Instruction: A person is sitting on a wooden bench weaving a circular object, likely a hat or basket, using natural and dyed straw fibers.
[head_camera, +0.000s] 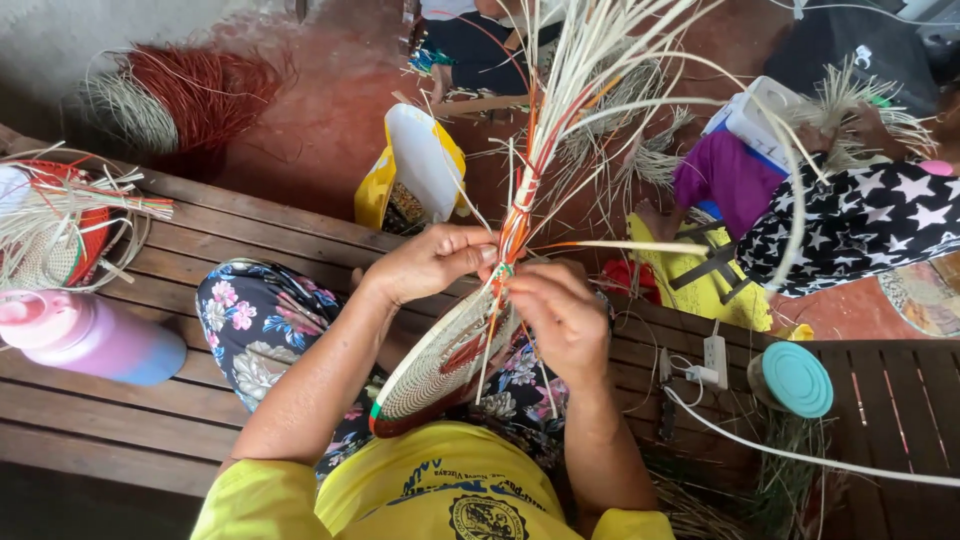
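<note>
Head view. Woven disc (440, 365): cream with red and green bands, held on edge over the lap, rim uppermost so the working edge faces the weaver. Left hand (432, 262): closed on the rim, bracing it. Right hand (560, 318): fingers pinched on the loose strands (590, 80), which fan upward, clear of the weave. Wooden worktop (250, 240): carries a pink-and-blue bottle (90, 338), left; a teal-lidded jar (795, 380), right. Another seated person, star-patterned cloth (860, 225), beyond.

A bottle (90, 338) lay at the frame's left on the worktop (250, 250); a lidded jar (792, 380) stood lower right, a weaving (440, 365) between.
</note>
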